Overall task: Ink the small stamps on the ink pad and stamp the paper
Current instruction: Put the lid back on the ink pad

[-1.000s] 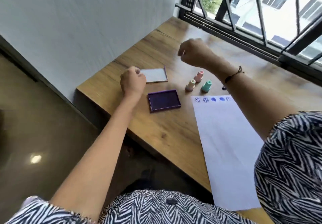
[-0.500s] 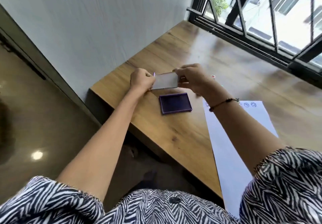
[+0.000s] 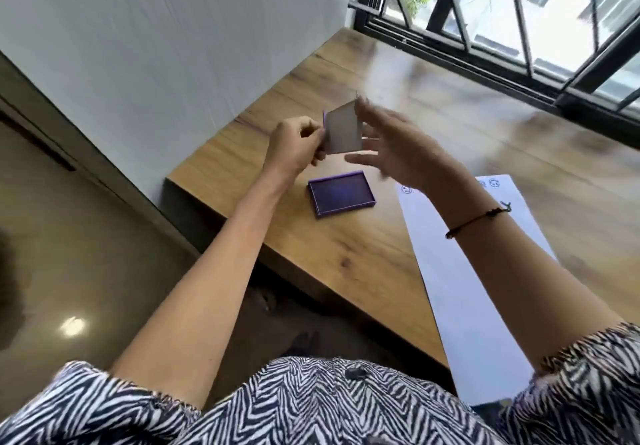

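Note:
The purple ink pad (image 3: 341, 194) lies uncovered on the wooden table (image 3: 346, 257). Above it, its lid (image 3: 343, 130) is held up on edge in the air. My left hand (image 3: 294, 143) pinches the lid's left side. My right hand (image 3: 391, 146) is at the lid's right side with fingers spread and blurred; its thumb tip touches the top corner. The white paper (image 3: 460, 282) lies to the right of the pad, with stamped marks along its far edge. The small stamps are hidden behind my right hand and forearm.
A white wall runs along the table's left edge. A black-framed barred window (image 3: 502, 29) closes the far side. The table's front-left edge drops to the floor (image 3: 86, 271).
The lid was lying flat on the table under my left hand; both hands lifted it and turned it upright over the pad. My right hand came down from above the stamps.

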